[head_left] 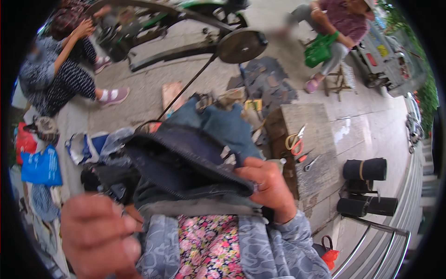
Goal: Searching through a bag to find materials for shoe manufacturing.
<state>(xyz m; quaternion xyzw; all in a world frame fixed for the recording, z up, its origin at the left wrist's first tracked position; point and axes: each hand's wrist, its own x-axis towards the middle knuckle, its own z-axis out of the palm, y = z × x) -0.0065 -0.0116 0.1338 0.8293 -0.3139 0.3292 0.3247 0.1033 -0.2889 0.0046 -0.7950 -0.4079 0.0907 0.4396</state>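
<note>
A dark, zip-edged bag (186, 149) lies across my lap with its mouth gaping upward. My right hand (269, 186) grips the bag's right end, thumb and fingers closed on the edge beside the zip. Close in front of me at the lower left is my left hand (100, 235), raised apart from the bag. Its fingers are curled together, and anything between them is too blurred to make out. Beyond the bag, blue denim cloth (223, 123) is bunched up. Under the bag is a grey cloth (200, 207) over my flowered clothing.
On a wooden box (320, 125) at right lie scissors (296, 142) with orange and yellow handles and small metal snips (312, 162). A hand-cranked machine (241, 45) stands ahead. Dark rolls (364, 169) sit beside a metal railing. A blue bag (42, 165) lies left. People sit nearby.
</note>
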